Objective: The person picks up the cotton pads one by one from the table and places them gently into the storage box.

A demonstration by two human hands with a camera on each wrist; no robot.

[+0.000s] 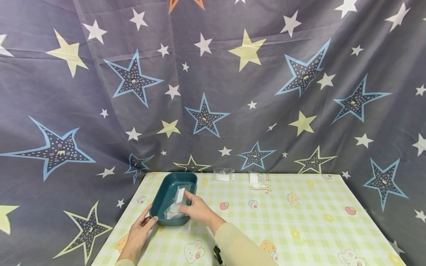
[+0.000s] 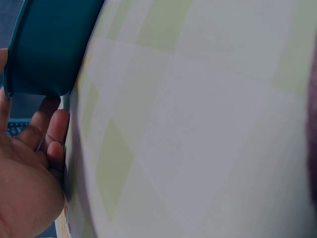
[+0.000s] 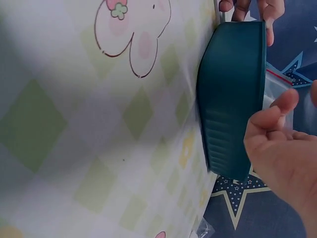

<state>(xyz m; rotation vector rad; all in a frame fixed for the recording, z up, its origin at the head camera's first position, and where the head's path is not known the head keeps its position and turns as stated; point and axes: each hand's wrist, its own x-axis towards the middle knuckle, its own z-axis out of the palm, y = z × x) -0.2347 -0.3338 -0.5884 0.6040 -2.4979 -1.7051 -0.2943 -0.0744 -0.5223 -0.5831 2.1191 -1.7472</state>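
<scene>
A dark teal rectangular tray (image 1: 174, 222) stands at the left of the table. My left hand (image 1: 141, 229) holds its near left corner, thumb at the rim; in the left wrist view the fingers (image 2: 58, 126) bend beside and under the tray's end (image 2: 47, 54). Over the tray's inside, my right hand (image 1: 198, 210) grips a clear plastic zip bag (image 1: 181, 195) with a white label between thumb and fingers. More crumpled clear plastic (image 1: 172, 212) lies in the tray under that hand. A red zip strip shows on the bag (image 3: 279, 77) in the right wrist view.
Two more clear bags with white labels, one at the back middle (image 1: 222, 175) and one to its right (image 1: 257, 180), lie near the table's far edge. The table wears a green-checked cartoon cloth (image 1: 299, 221). A dark star-patterned curtain (image 1: 213, 81) hangs behind.
</scene>
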